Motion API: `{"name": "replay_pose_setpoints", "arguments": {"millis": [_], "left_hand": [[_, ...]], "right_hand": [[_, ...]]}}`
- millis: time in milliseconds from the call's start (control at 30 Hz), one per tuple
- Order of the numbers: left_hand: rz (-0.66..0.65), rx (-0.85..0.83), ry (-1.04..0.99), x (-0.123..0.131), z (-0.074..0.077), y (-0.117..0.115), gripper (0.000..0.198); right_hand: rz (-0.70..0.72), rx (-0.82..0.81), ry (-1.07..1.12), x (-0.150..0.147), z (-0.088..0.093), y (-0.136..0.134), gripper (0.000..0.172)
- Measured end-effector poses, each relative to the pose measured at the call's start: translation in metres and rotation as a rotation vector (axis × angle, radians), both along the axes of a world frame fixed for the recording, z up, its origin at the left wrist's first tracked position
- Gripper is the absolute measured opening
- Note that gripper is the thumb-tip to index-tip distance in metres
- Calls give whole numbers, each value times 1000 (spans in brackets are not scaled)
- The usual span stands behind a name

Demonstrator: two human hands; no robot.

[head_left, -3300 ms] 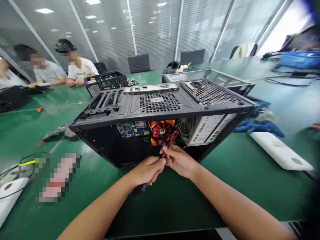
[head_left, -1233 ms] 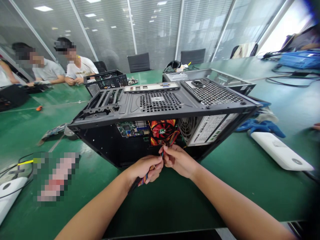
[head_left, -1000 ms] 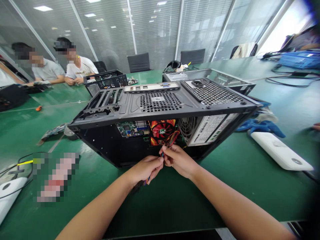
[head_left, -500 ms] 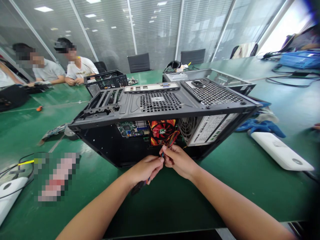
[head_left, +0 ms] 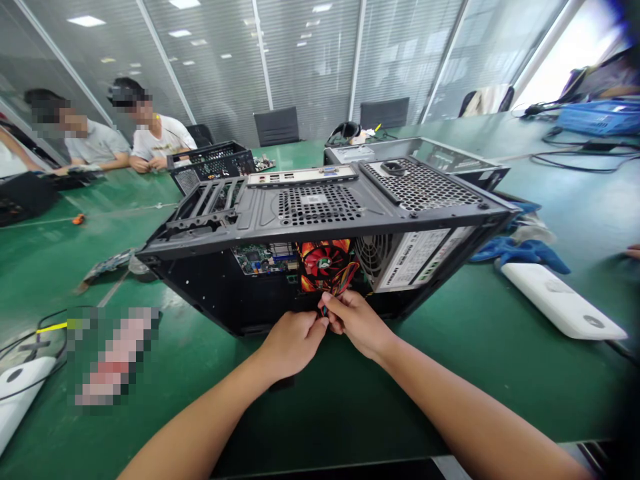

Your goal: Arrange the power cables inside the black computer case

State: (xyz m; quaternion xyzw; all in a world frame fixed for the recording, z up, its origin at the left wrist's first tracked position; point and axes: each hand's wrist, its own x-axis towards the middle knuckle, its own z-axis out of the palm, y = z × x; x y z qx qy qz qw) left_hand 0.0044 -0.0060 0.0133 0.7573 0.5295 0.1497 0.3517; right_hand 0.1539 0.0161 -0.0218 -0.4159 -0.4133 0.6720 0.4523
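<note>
Pinching wires (head_left: 345, 276), left hand (head_left: 296, 341) and right hand (head_left: 361, 325) share a narrow grip at the computer case (head_left: 260, 220) containing a fan (head_left: 324, 262).

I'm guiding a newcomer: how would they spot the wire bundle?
Find the central computer case on the green table. At its open side, the wire bundle loops past the red fan to the right hand. Thin, multicoloured strands distinguish it from the fan and power supply.

blue glove (head_left: 525, 253) beside white device (head_left: 560, 300) | blue basket (head_left: 600, 118), far right | black chairs (head_left: 277, 127)
</note>
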Motion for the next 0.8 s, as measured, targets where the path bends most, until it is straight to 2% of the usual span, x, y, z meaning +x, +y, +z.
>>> {"name": "replay_pose_setpoints", "arguments": {"millis": [67,133,200,267,400,567,800], "left_hand": [[-1,40,11,0,0,0,33],[20,-103,-70,-1,-2,1,34],[28,-330,-203,-4,-5,3,37],[-4,-491,-327,-6,-9,7,41],[-101,-571,-447,-9,-15,12,49],[6,-434,-287,-7,-10,7,41],[0,19,22,0,-1,0,34]], "right_hand": [[-4,1,-5,0,0,0,42],[13,-14,22,1,1,0,43],[46,-40,72,2,3,0,44],[81,-57,117,3,5,0,44],[99,-57,150,4,6,0,43],[69,-47,125,3,3,-1,42],[1,-27,68,-2,3,-1,46]]}}
